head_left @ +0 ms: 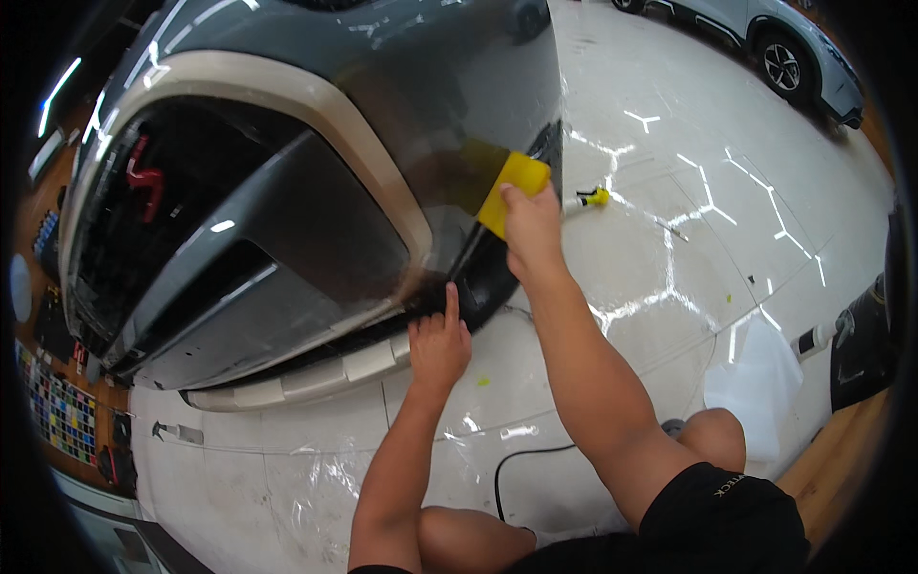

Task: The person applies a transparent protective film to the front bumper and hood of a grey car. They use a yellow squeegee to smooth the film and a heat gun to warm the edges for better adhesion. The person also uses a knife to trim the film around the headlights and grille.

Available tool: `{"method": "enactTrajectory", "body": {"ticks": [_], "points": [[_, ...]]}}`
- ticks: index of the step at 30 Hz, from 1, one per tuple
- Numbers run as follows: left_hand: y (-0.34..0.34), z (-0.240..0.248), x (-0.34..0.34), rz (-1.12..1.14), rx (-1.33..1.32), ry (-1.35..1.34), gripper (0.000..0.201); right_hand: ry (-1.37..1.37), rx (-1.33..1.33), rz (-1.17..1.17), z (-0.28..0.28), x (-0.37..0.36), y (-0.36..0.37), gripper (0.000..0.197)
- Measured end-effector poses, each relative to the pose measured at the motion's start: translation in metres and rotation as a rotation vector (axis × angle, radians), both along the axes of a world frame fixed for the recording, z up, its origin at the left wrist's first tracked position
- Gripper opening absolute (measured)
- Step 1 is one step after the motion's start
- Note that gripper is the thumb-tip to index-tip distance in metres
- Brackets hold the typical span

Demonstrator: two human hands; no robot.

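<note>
A glossy grey car bumper [478, 77] with a beige trim band [354, 120] and a black lower edge [488, 282] fills the upper left. My right hand [535, 225] grips a flat yellow squeegee [501, 198] and presses it on the bumper's corner, just above the black edge. Lower and to the left, my left hand [441, 346] has its index finger stretched out against the black lower trim. Its other fingers are partly bent, and nothing shows in them. A light-coloured lower strip [325, 376] runs along the bumper to the left of that hand.
On the glossy tiled floor lie a yellow-headed spray bottle [595, 197] beyond my right hand and another spray bottle [179, 432] at left. A white sheet [755, 387] lies at right beside a black bin [861, 349]. Another car [784, 57] stands at the far right.
</note>
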State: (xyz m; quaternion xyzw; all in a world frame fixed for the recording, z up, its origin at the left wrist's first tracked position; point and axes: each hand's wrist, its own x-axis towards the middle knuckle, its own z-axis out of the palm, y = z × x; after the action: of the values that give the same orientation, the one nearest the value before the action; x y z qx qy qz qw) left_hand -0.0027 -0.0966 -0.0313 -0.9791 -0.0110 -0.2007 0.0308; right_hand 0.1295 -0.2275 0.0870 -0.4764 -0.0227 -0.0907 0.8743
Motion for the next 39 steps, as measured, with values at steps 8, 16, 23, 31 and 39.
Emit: {"method": "enactTrajectory", "body": {"ticks": [8, 16, 23, 31, 39], "points": [[0.004, 0.08, -0.044, -0.204, -0.501, -0.345, 0.037, -0.63, -0.68, -0.198, 0.046, -0.043, 0.006, 0.025], [0.015, 0.311, -0.04, -0.117, -1.096, -0.85, 0.047, -0.493, -0.815, 1.022, 0.056, 0.042, -0.092, 0.055], [0.058, 0.346, -0.032, -0.024, -1.329, -0.56, 0.045, -0.214, -1.595, 1.275, -0.293, 0.031, -0.243, 0.049], [0.126, 0.373, -0.057, 0.21, -1.508, -0.48, 0.028, 0.048, -1.496, 0.617, -0.41, 0.109, -0.263, 0.021], [0.08, 0.328, 0.013, -0.079, -1.535, -0.639, 0.009, 0.218, -1.044, -0.413, -0.468, 0.394, -0.531, 0.044]]}}
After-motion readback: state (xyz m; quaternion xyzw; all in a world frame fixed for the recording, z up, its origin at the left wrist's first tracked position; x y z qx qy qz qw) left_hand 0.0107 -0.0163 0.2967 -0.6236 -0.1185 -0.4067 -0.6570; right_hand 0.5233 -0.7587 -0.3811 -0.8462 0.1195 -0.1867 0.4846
